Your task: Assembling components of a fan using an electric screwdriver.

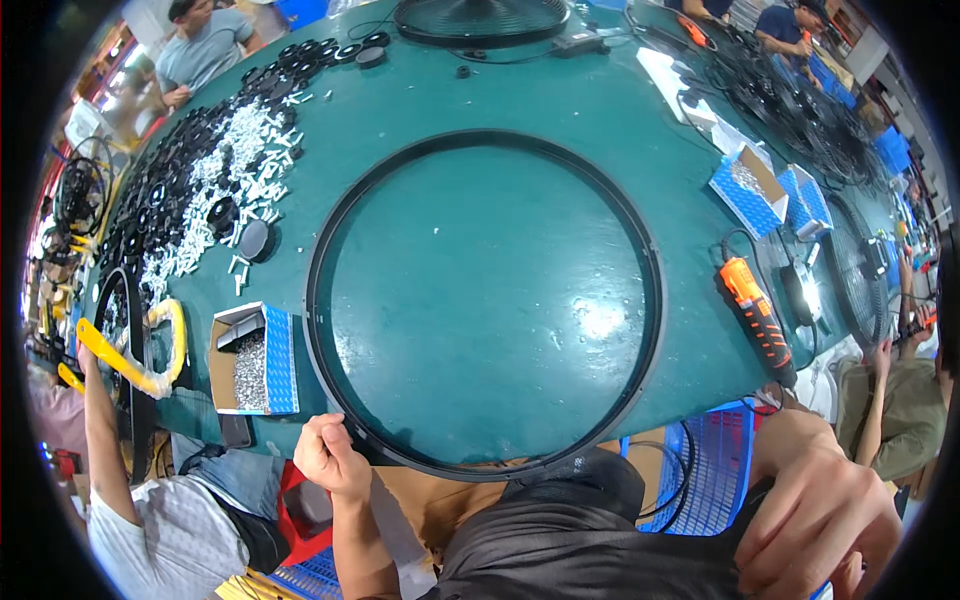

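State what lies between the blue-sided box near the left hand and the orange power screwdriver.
In the head view, the black ring lies there, mostly on the green tabletop.

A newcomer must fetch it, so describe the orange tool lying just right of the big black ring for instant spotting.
On the green table, find the large black ring. Just right of it, a slim power tool lies slantwise, on the near side of two blue-and-white boxes. Its orange-and-black body sets it apart from those boxes.

left fingers (pixel 318 446) perhaps against ring (pixel 490 139)
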`<state>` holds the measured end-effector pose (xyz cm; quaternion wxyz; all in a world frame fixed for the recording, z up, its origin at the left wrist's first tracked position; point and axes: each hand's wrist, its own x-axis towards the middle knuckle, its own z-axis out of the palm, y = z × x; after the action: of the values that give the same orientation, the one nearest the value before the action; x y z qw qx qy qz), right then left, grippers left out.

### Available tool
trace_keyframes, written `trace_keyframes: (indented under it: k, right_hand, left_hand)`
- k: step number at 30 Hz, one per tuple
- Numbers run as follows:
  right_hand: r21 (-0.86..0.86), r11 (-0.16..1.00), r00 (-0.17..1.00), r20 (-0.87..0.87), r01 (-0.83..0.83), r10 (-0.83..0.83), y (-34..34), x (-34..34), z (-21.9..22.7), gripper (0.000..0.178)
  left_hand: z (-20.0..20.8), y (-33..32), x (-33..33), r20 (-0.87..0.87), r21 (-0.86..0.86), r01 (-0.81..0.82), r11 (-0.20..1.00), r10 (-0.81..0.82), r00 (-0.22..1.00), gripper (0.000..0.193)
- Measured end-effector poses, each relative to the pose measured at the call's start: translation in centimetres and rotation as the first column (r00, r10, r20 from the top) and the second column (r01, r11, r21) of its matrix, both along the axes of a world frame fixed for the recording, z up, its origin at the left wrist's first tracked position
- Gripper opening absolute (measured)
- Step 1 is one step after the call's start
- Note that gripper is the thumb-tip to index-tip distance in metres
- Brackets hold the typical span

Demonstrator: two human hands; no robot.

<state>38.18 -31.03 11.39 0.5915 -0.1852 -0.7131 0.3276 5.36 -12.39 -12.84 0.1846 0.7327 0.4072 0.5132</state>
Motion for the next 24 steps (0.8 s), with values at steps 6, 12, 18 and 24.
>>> trace_keyframes:
  k: [6,12,18,24]
  right_hand:
    - [0.022,0.999,0.999,-0.018,0.035,-0.035,2.0,-0.1,-1.1,0.041]
    - [-0.233,0.961,0.986,0.044,-0.146,0.161,5.8,2.0,-0.9,0.040]
    - [-0.247,0.964,0.993,0.042,-0.095,0.109,8.8,2.1,-1.5,0.035]
    - [-0.405,0.885,0.966,0.019,-0.230,0.259,11.1,1.6,-2.1,0.038]
  left_hand:
    - [0.4,0.1,0.1,0.022,-0.003,-0.015,1.000,0.015,1.000,0.036]
    - [0.3,0.6,0.0,-0.004,0.076,0.056,0.995,-0.056,0.998,0.041]
    - [0.9,0.4,0.1,-0.052,0.050,0.028,0.998,-0.026,0.998,0.049]
    - [0.7,0.5,-0.8,-0.042,0.092,0.069,0.993,-0.065,0.997,0.052]
